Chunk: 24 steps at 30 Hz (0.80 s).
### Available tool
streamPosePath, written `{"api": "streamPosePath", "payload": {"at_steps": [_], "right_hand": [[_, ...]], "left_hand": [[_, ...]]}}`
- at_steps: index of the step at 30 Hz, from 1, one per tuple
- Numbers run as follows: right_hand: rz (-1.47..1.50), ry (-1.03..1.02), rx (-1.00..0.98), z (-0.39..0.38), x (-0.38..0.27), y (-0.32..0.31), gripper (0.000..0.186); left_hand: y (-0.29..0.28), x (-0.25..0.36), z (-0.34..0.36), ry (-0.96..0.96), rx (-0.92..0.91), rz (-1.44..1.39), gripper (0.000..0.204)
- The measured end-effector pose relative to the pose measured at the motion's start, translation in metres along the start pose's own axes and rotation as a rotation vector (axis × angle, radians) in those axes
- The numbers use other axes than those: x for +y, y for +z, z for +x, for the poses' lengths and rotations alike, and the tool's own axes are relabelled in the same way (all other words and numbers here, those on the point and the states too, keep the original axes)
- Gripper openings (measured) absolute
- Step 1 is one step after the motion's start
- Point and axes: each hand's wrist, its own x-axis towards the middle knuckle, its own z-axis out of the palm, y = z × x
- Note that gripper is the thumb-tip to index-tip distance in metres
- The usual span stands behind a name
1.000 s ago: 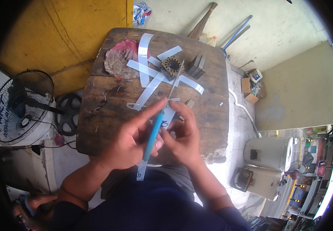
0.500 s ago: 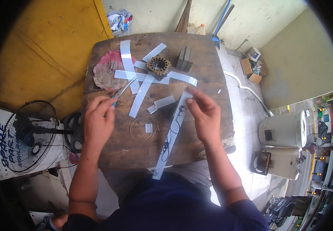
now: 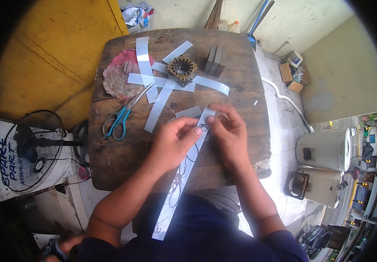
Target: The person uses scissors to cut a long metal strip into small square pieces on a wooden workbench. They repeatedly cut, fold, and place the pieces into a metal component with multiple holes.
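Observation:
A long white plastic strip [image 3: 177, 183] with dark scribbled lines slants from the middle of the table down over my lap. Near its top end, my left hand [image 3: 171, 142] pinches it between thumb and fingers. My right hand [image 3: 231, 137] grips the very end from the other side, thumb against the face. To the left lie scissors [image 3: 125, 114] with blue handles, blades pointing away, touched by neither hand. Beyond my hands, several plain white strips [image 3: 160, 105] are spread around a square metal block [image 3: 182, 72] with a round centre hole and small holes about it.
Grey rectangular bars [image 3: 214, 61] stand to the right of the block. A pink and grey rag [image 3: 121, 76] lies on the wooden table [image 3: 236, 43] at left. Beside the table are a black fan [image 3: 40, 153] on the left and pale buckets [image 3: 321, 148] on the right.
My left hand has put the scissors down on the table's left side and moved right to take hold of the strip. My right hand still holds the strip's top end.

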Motion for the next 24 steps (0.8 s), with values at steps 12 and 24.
{"api": "streamPosePath", "payload": {"at_steps": [12,24], "right_hand": [[-0.051,-0.063,0.091,-0.012,-0.005,0.0,0.035],[-1.041,-0.351,-0.057,-0.113,0.007,0.004,0.016]], "left_hand": [[-0.016,0.013,-0.011,0.047,0.016,-0.024,0.021],[-0.06,-0.001,-0.097,0.705,-0.1,1.255,0.016]]}}
